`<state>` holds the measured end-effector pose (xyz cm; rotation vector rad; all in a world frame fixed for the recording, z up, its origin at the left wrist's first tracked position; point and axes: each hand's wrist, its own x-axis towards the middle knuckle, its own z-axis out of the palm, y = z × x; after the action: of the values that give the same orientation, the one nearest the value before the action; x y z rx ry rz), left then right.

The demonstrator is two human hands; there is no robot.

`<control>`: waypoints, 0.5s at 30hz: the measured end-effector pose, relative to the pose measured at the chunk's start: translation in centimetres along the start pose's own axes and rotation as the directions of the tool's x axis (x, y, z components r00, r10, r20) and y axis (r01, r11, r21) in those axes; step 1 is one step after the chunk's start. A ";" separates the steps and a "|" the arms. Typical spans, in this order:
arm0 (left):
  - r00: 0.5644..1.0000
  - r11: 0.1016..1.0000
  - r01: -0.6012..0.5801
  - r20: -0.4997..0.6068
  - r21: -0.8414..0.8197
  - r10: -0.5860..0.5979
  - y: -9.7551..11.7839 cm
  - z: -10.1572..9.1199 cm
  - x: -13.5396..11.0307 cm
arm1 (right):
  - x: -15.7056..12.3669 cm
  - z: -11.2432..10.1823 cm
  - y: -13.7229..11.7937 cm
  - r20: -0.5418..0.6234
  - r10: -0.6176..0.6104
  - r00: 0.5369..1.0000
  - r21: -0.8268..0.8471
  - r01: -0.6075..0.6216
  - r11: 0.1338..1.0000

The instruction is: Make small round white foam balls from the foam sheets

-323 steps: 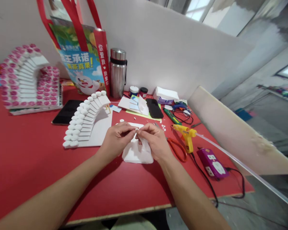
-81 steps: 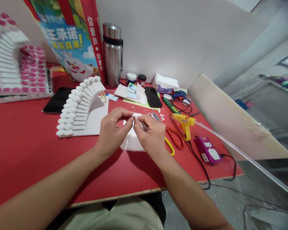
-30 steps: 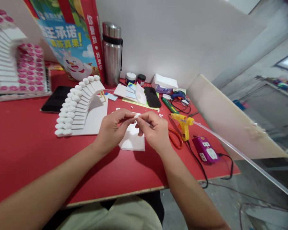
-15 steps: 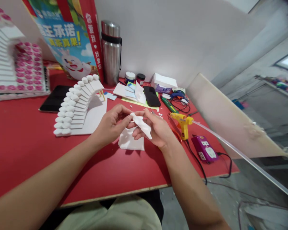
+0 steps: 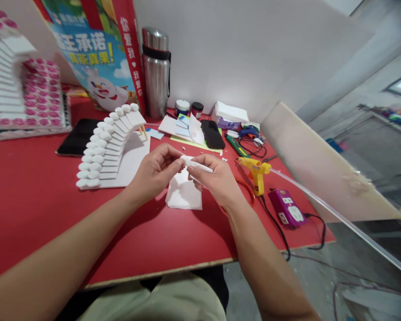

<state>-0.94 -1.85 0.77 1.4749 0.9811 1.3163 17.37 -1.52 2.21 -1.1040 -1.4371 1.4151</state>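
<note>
the white foam strip [image 5: 197, 164] flipped flat now, left hand [image 5: 155, 171] and right hand [image 5: 217, 178] both pinching its ends above the foam sheets [image 5: 183, 194].

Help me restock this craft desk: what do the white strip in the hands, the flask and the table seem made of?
The white strip, pinched by the left hand and right hand: matte, slightly thick, probably foam sheet, possibly card. The flask: brushed steel, by its grey streaky sheen. The table: smooth red coating over a pale board edge, likely wood or fibreboard.
</note>
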 end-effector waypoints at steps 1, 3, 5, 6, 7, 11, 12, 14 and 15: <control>1.000 1.000 -0.003 -0.002 0.003 0.003 -0.1 0.0 -0.1 | -0.1 0.1 0.0 -0.040 -0.042 0.998 -0.088 0.038 0.995; 1.000 1.000 -0.019 -0.006 0.011 0.019 -0.3 0.2 -0.2 | -0.3 0.4 -0.1 -0.100 -0.126 0.987 -0.210 0.103 0.972; 0.998 0.997 -0.061 -0.021 0.046 0.062 -0.6 0.5 -0.4 | -0.5 0.7 -0.3 -0.140 -0.184 0.973 -0.236 0.148 0.960; 0.995 0.993 -0.087 -0.034 0.076 0.089 -0.8 0.7 -0.5 | -0.6 0.9 -0.3 -0.154 -0.198 0.968 -0.230 0.160 0.960; 0.992 0.988 -0.112 -0.052 0.110 0.118 -0.9 0.9 -0.6 | -0.7 1.1 -0.4 -0.170 -0.211 0.963 -0.224 0.170 0.960; 0.964 0.946 -0.204 -0.118 0.253 0.239 -1.0 1.6 -0.9 | -1.2 1.8 -0.4 -0.244 -0.330 0.912 -0.312 0.249 0.917; 0.952 0.927 -0.229 -0.130 0.296 0.277 -0.9 1.8 -1.0 | -1.3 1.9 -0.4 -0.253 -0.357 0.899 -0.340 0.263 0.903; 0.929 0.888 -0.265 -0.145 0.376 0.339 -0.7 1.9 -1.2 | -1.5 2.1 -0.4 -0.252 -0.379 0.890 -0.366 0.275 0.889; 0.922 0.875 -0.275 -0.148 0.399 0.358 -0.6 1.9 -1.3 | -1.5 2.1 -0.4 -0.247 -0.381 0.891 -0.369 0.278 0.887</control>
<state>0.81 -3.14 -0.23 1.8720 1.2183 1.6208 15.76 -3.53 2.56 -1.1522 -1.5658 0.7358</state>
